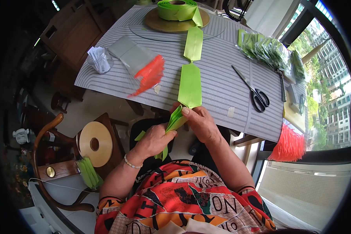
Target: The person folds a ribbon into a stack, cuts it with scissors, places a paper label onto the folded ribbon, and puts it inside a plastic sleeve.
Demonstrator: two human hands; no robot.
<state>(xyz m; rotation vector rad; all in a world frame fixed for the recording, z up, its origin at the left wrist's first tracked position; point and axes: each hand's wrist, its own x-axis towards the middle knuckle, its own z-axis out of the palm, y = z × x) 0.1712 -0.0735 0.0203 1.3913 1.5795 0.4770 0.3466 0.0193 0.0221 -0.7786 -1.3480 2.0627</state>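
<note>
We see that the left hand (155, 141) is closed around a folded green stack (176, 120), whose layers lie against one another in front of the body. The right hand (202, 124), just beside it, pinches the green ribbon (190, 84) between thumb and fingers, at the narrow place where the ribbon meets the stack. So we judge that some folding is done in this piece, but we cannot count the layers.

Directly beyond the grip, two flat sections are not yet folded, and the ribbon continues to the green roll (177, 13), which remains thick; much material seems left. Beyond the grip and to its right, many clear packets (261, 46) with green pieces inside look to us like finished ones. Nearer than these, also to the right, the scissors (253, 91) lie untouched, well apart from both hands.
</note>
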